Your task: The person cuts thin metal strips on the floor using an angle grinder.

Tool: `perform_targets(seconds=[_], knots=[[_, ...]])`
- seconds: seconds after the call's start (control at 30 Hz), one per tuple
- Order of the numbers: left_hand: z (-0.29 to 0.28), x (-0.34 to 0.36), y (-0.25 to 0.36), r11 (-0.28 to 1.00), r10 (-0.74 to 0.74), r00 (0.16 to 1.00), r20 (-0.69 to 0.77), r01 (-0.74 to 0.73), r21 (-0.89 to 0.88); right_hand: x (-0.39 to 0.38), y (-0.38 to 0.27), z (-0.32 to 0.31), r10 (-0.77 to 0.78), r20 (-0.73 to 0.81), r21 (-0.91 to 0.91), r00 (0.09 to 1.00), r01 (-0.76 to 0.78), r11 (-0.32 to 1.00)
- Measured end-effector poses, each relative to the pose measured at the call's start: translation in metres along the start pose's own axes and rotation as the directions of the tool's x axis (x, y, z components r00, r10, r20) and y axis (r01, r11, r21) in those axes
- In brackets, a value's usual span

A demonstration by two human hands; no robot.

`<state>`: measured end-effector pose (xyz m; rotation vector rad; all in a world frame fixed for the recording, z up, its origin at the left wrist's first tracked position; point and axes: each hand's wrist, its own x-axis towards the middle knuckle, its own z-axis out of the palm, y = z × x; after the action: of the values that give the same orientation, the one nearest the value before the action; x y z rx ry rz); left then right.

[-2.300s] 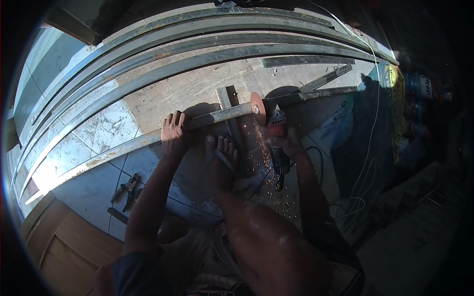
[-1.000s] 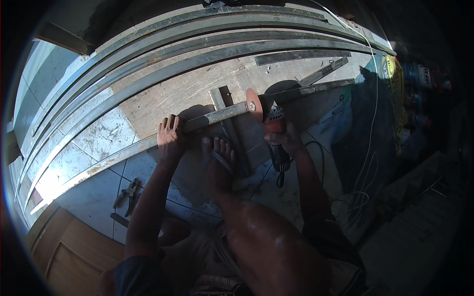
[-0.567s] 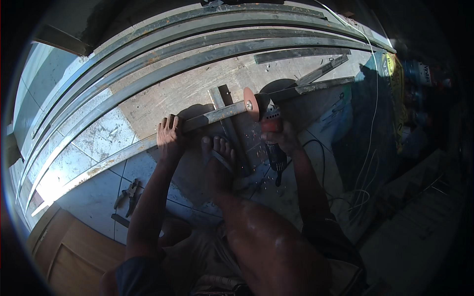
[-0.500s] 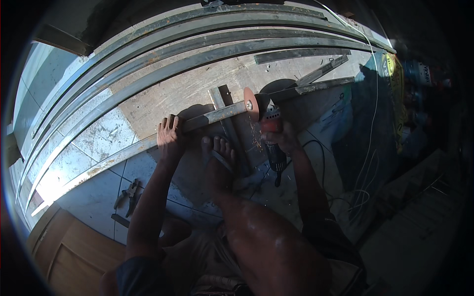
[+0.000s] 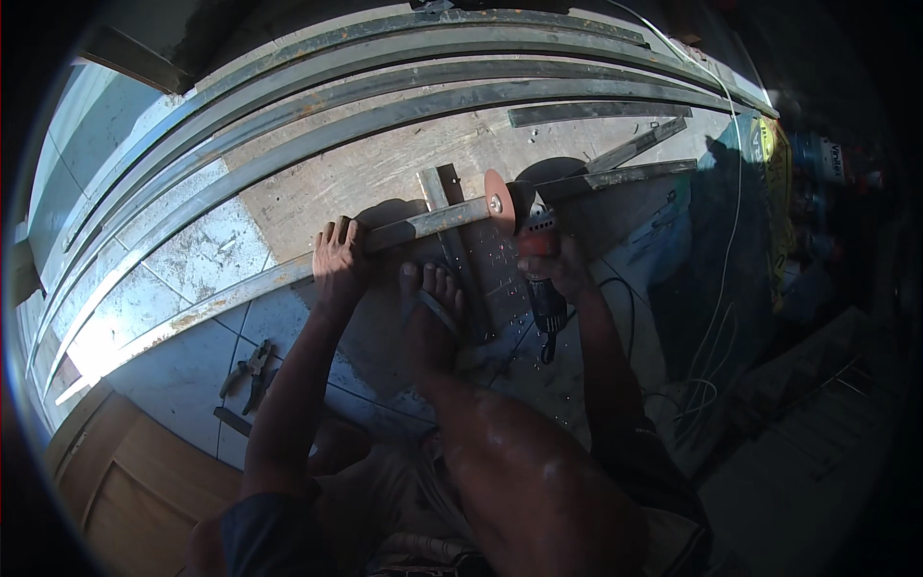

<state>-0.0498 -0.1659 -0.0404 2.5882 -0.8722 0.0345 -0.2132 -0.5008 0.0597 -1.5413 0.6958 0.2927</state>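
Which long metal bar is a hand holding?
The lowest long bar in the picture: the left hand holds it, left of the reddish disc. The other long bars lie higher up, with no hand on them.

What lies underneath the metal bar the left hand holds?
A shorter metal crosspiece runs beneath the metal bar near the cutting disc, showing on both sides. The crossing itself is covered; so is whatever lies under the left hand.
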Motion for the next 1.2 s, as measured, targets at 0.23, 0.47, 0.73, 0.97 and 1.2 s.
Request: perform_targets(seconds=[0.23, 0.47, 0.73, 0.97, 1.2], knots=[[-0.002, -0.001, -0.003, 0.999, 0.036, 0.997, -0.062, -0.034, 0.025, 0.002, -0.006, 0.006, -0.026, 0.007, -0.027, 1.000, 0.026, 0.999], [-0.004, 0.001, -0.002, 0.999, 0.038, 0.998, -0.052, -0.037, 0.028, 0.002, -0.008, 0.005, 0.000, 0.022, -0.006, 1.000, 0.000, 1.000], [-0.002, 0.000, -0.001, 0.999, 0.047, 0.995, -0.090, -0.045, 0.023, 0.004, -0.010, 0.004, -0.023, -0.006, -0.055, 1.000, 0.022, 0.998], [-0.002, 0.000, 0.000, 0.998, 0.059, 0.989, -0.136, -0.057, 0.017, 0.002, -0.015, 0.006, -0.051, 0.016, -0.032, 0.999, 0.051, 0.998], [-0.006, 0.002, 0.001, 0.998, 0.064, 0.988, -0.141, -0.063, 0.012, 0.003, -0.009, 0.006, -0.035, -0.017, -0.053, 0.999, 0.034, 0.998]])
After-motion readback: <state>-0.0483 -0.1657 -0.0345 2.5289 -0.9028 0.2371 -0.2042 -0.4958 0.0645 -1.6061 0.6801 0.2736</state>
